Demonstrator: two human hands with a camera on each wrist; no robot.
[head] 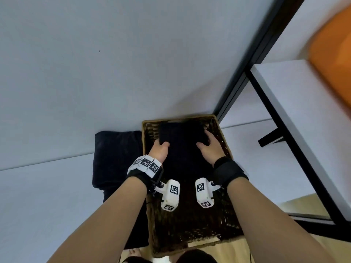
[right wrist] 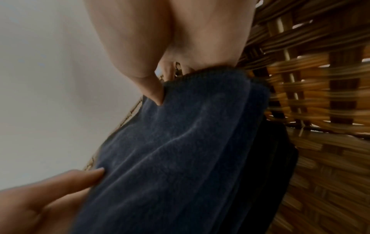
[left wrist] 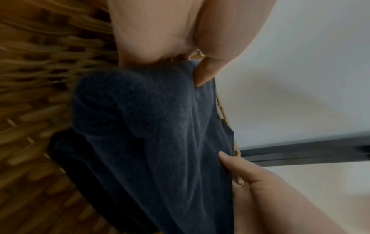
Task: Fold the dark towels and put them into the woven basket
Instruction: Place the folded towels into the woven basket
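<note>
A folded dark blue towel (head: 181, 135) sits inside the brown woven basket (head: 224, 143), toward its far end. My left hand (head: 159, 149) grips the towel's left edge, thumb on top and fingers underneath. My right hand (head: 209, 147) grips its right edge the same way. In the left wrist view the towel (left wrist: 160, 126) is pinched under my left thumb (left wrist: 206, 74), with the basket weave (left wrist: 36, 79) beside it. In the right wrist view the thumb (right wrist: 152, 88) presses the towel (right wrist: 180, 150) near the basket wall (right wrist: 312, 79). Another dark towel (head: 115, 158) lies on the table left of the basket.
The basket stands at the near edge of a white table (head: 95, 73). A black frame (head: 252, 59) runs along the table's right side. A second white table (head: 303, 111) and an orange seat (head: 334, 54) stand to the right. Wooden floor (head: 303, 205) shows below.
</note>
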